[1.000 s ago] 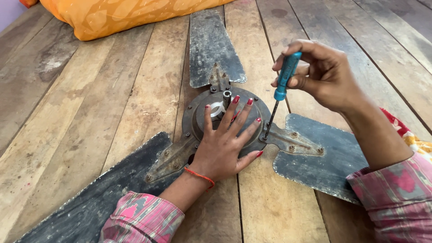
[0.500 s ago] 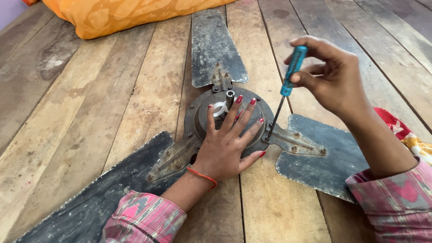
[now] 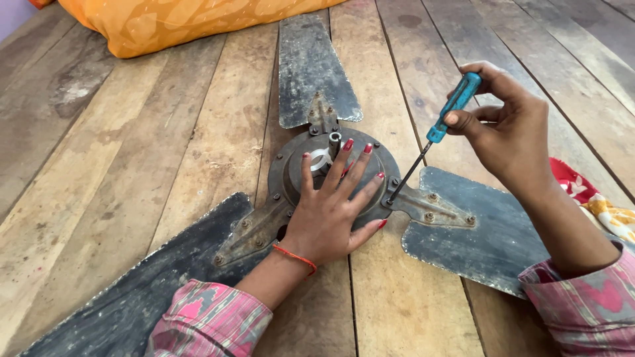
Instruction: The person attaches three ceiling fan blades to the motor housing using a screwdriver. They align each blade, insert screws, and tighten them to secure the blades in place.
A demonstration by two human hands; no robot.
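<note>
Screwdriver (image 3: 442, 118) in the right hand (image 3: 509, 135) is what matters here — fingers and thumb closed round its blue handle, shaft slanting down and to the left from them, tip set on a screw (image 3: 389, 199) at the rim of the fan hub (image 3: 334, 175), where the right-hand blade's bracket (image 3: 430, 206) joins it. The tool's long axis runs from the fingers at upper right to the tip at lower left. That screw lies just beyond the little fingertip of the left hand (image 3: 327, 215), which is pressed flat on the hub with fingers spread wide, gripping nothing, fingertips near the central shaft hole (image 3: 323, 158). So the left hand is the nearer to the screw, though only the right reaches it through the tool. Whether the tip sits fully in the screw head is hard to tell at this size. Three dark, worn blades (image 3: 314, 66) fan out from under the palm — one away from the fingers, one to each side, all flat on the plank floor (image 3: 165, 152). No packages, labels or signs show; an orange cushion (image 3: 178, 23) lies well beyond the fingertips.
</note>
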